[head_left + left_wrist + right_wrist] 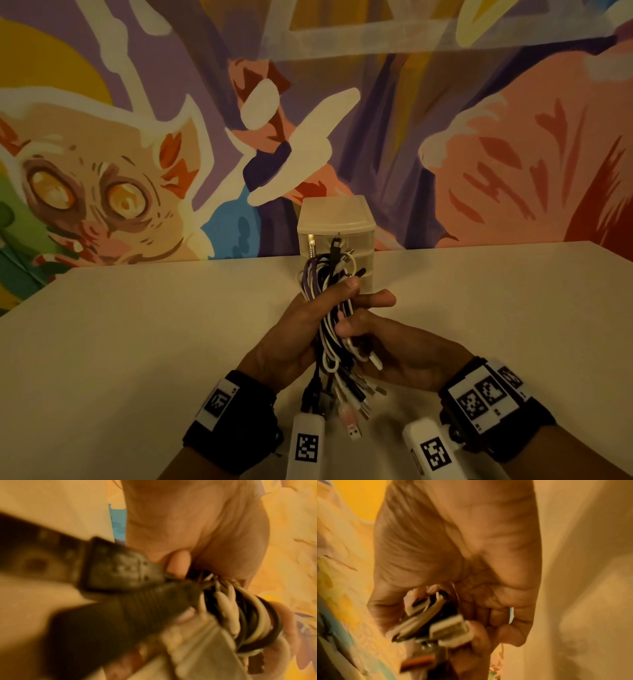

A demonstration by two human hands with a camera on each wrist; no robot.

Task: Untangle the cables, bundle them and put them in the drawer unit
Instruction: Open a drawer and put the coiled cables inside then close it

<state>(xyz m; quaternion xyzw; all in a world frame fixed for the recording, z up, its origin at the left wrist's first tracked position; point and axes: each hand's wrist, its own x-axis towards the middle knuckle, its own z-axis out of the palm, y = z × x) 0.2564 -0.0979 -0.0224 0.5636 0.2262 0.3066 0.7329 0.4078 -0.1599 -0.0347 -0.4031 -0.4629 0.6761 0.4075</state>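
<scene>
A bundle of cables (pixel 334 329) is gripped above the worktop (pixel 137 342) by the left hand (pixel 301 339) and right hand (pixel 394 353), fingers curled round it. The drawer unit (pixel 337 236) is seen just beyond, at the far edge.

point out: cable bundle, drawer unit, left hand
cable bundle (pixel 334 329), head view, mid-bundle strands between the two hands.
drawer unit (pixel 334 214), head view, its top lid.
left hand (pixel 301 329), head view, back of the hand gripping the bundle.
</scene>
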